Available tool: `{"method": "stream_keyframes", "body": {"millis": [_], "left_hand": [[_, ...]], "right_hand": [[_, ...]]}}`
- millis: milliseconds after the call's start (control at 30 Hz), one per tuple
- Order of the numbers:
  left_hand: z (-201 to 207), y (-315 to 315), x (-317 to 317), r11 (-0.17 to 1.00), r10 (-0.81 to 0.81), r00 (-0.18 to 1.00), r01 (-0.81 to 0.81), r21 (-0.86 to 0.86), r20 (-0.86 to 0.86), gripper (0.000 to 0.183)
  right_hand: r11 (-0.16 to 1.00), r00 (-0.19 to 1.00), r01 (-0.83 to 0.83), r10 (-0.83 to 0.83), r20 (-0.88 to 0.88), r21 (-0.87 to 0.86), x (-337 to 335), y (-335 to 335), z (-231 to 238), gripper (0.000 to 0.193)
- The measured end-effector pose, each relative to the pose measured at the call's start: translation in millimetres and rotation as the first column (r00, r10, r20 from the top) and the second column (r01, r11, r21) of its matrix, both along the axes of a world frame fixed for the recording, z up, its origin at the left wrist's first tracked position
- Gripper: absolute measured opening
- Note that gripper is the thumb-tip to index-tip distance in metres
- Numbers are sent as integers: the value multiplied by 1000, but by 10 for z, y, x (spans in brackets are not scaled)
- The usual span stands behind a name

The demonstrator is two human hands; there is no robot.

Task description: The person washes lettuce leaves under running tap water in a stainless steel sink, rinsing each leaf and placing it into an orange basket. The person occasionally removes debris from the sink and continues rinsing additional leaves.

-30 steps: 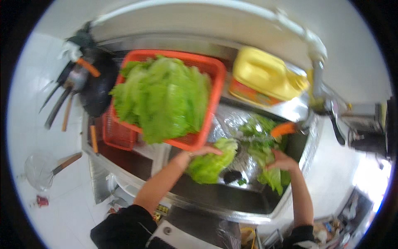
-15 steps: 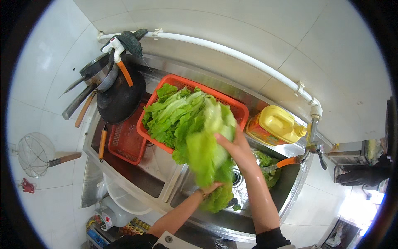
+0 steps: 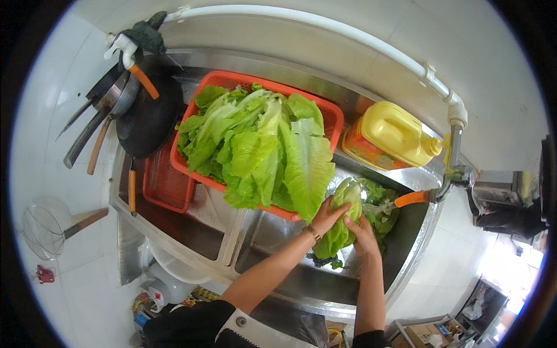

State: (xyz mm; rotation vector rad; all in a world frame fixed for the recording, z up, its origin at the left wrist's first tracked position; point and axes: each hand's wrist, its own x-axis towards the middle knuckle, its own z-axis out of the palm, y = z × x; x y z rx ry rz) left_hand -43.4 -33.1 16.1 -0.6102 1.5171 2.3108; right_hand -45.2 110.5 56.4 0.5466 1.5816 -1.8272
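Head view: left fingers (image 3: pixel 341 209) and right fingers (image 3: pixel 364 226) partly hide lettuce (image 3: pixel 334 239).

Sleeves: black cloth, plain. Left sleeve (image 3: pixel 194 326) shows broadly at the near edge, softly creased, ending around the elbow; of the right sleeve (image 3: pixel 371 340) only a small part is in view. Forearms bare below the sleeves. Left wrist: one narrow wristband (image 3: pixel 314 234), brownish-gold; bracelet or strap, cannot tell. Left hand (image 3: pixel 328 218) and right hand (image 3: pixel 363 233) ungloved. Front: off-white garment (image 3: pixel 264 335) between the sleeves, with round grey metal stud (image 3: pixel 241 321) and a dark, jagged-edged patch (image 3: pixel 233 337).
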Motion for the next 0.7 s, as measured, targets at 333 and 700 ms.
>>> {"method": "stream_keyframes", "body": {"millis": [333,700], "left_hand": [[-74,-204,-556,858,-512,859,512,-27,14,44],[-35,-212,-723,753,-657,739,636,168,149,60]], "right_hand": [[996,997,-31,37,73,-80,-361,636,-287,53],[991,973,-130,132,192,-20,-421,846,-506,64]]}}
